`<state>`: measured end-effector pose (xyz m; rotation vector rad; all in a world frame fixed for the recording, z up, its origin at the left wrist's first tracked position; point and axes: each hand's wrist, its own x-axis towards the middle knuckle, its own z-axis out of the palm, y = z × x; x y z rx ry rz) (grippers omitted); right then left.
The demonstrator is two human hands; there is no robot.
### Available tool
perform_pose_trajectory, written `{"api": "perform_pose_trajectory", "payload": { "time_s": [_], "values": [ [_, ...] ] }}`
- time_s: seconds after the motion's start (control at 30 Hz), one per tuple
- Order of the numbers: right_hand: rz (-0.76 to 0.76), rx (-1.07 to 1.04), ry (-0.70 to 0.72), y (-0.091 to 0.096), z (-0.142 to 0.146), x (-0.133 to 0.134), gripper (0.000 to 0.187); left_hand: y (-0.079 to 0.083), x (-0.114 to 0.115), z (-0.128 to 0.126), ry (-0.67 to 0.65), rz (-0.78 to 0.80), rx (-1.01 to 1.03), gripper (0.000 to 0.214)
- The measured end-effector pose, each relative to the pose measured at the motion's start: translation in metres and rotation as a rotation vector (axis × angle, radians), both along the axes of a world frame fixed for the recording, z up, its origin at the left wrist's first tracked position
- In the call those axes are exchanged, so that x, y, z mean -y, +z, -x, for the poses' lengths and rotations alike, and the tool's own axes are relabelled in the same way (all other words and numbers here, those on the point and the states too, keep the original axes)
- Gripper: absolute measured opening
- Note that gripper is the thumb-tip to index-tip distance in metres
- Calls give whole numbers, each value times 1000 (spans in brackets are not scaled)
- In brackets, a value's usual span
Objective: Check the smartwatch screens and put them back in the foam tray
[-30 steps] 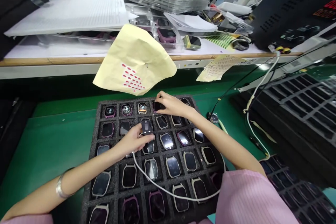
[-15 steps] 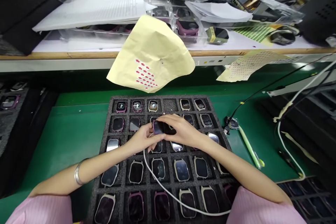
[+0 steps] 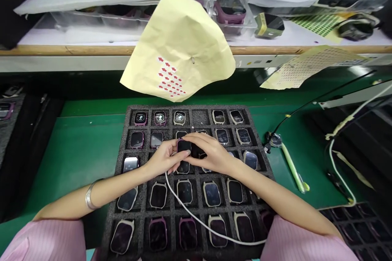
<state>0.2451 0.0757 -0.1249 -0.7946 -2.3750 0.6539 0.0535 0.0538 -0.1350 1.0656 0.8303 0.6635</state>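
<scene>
A green desk (image 3: 79, 147) spreads out in front of the person, and on it sits a black foam tray (image 3: 196, 108) cut into a grid of pockets. Almost every pocket holds a watch body lying face up. One pocket in the far row (image 3: 199, 117) has nothing in it. Above the tray a creased yellow sticker sheet (image 3: 183, 36) with red arrows hangs off the shelf edge.

The left hand (image 3: 162, 159) and the right hand (image 3: 211, 153) meet over the middle of the tray. The fingers of both are closed round a purple-cased smartwatch (image 3: 184, 146), lifted just above the pockets with its dark screen up. A white cable (image 3: 203, 227) runs out from under the left hand across the near rows towards the right sleeve. A silver bangle (image 3: 89, 194) sits on the left wrist.
</scene>
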Motion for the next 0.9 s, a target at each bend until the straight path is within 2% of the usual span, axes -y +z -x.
{"api": "perform_pose_trajectory", "payload": {
  "time_s": [0.6,0.9],
  "values": [
    [8,-38,11,-5,-1,1,42,-8,5,2,7,-16,-29,38],
    [-21,-15,7,-4,-1,1,42,-5,5,1,14,-21,-49,33]
  ]
}}
